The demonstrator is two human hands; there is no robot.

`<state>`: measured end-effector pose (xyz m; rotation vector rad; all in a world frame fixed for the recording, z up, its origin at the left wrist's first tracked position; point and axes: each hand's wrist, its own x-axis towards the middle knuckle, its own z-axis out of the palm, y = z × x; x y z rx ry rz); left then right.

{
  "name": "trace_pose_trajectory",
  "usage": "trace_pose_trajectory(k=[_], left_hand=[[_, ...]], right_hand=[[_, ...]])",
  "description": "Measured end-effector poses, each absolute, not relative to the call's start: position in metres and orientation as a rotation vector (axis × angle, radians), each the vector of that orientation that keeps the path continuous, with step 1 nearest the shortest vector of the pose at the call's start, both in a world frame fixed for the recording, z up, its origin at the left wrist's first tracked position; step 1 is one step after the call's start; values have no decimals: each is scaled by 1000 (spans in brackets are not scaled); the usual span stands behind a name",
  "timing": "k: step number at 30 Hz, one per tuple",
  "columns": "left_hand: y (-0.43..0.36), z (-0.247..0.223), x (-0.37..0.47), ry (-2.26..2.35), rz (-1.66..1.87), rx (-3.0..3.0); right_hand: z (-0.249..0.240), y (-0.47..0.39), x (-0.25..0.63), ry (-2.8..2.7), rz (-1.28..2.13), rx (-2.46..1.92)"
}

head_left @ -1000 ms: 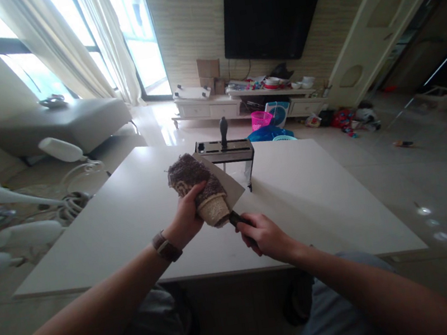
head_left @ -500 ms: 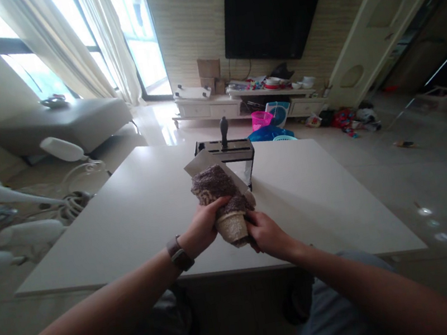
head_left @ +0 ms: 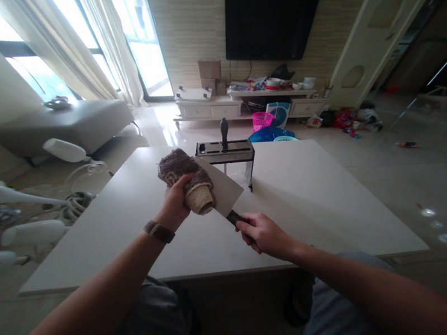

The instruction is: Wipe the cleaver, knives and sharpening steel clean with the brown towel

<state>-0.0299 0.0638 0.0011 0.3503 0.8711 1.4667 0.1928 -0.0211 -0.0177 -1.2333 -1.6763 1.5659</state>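
My left hand point(head_left: 175, 200) holds a fuzzy cloth point(head_left: 178, 166) and my right hand point(head_left: 266, 234) holds a big flat blade point(head_left: 224, 187)

My left hand is closed around the fuzzy cloth, with my thumb on top. The cloth is bunched up, dark brown at the far end and light tan at the end near me. I hold it up over the white table point(head_left: 318, 203), near the middle.

My right hand is wrapped around the black handle point(head_left: 235, 219) of the flat blade. The blade is wide and gray, and it tips up and to the left, right by the cloth. The cloth hides part of it, so I cannot tell if the two touch.

I have a brown band point(head_left: 159, 231) on my left wrist.

Just past the blade, a metal stand point(head_left: 225, 150) with a black knob on top stands on the table. The blade covers a bit of it.

Past the table, on the floor, are a pink basket point(head_left: 262, 120) and something blue and shiny point(head_left: 269, 134). Behind them is a long white cabinet point(head_left: 226, 109) with boxes and bowls on it. A big black TV point(head_left: 273, 15) hangs on the wall above. Over to the left are a gray bench point(head_left: 64, 127) and pale curtains point(head_left: 56, 52) by the bright windows.
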Motion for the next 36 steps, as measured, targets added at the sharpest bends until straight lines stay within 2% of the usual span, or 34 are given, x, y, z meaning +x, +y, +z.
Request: trace_pose_trajectory(k=[9, 25, 36], left_hand=[[64, 8, -42, 841, 1553, 396], [23, -14, 11, 910, 1267, 364], [13, -11, 22, 977, 1327, 467]], right_hand=[[-15, -27, 196, -1756, 1531, -1245], [-26, -20, 191, -1593, 1632, -1211], [-24, -17, 189, -1551, 1637, -1159]])
